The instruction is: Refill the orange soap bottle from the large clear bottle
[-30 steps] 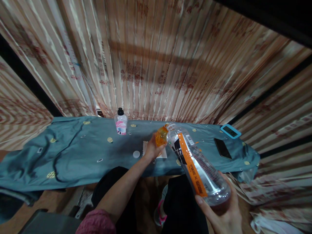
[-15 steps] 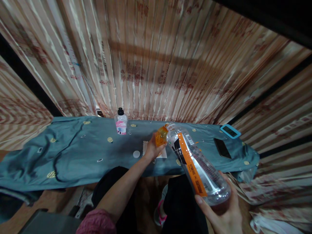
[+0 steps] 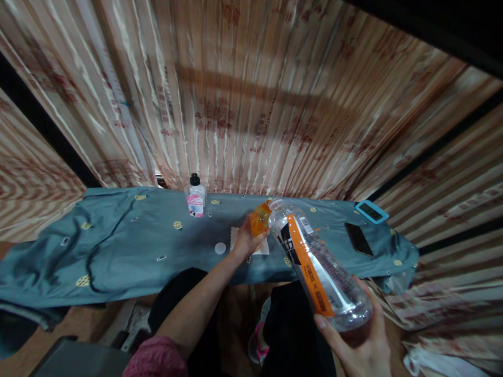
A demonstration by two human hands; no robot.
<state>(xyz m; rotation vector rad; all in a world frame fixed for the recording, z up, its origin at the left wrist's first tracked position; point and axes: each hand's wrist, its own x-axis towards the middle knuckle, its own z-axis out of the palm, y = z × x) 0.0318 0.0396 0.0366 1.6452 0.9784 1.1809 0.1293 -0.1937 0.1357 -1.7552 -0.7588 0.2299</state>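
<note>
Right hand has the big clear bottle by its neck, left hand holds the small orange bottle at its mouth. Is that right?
Not quite. The head view shows the right hand holding the big clear bottle at its base, not its neck. The left hand does hold the small orange bottle at its mouth.

Left hand (image 3: 244, 242) forward, arm outstretched, fingers clenched; right hand (image 3: 359, 348) low, near body, palm cupped upward.

A dusky pink sleeve (image 3: 157, 359) ends near the left elbow, with black trousers (image 3: 293, 324) and a pink-trimmed shoe (image 3: 257, 347).
</note>
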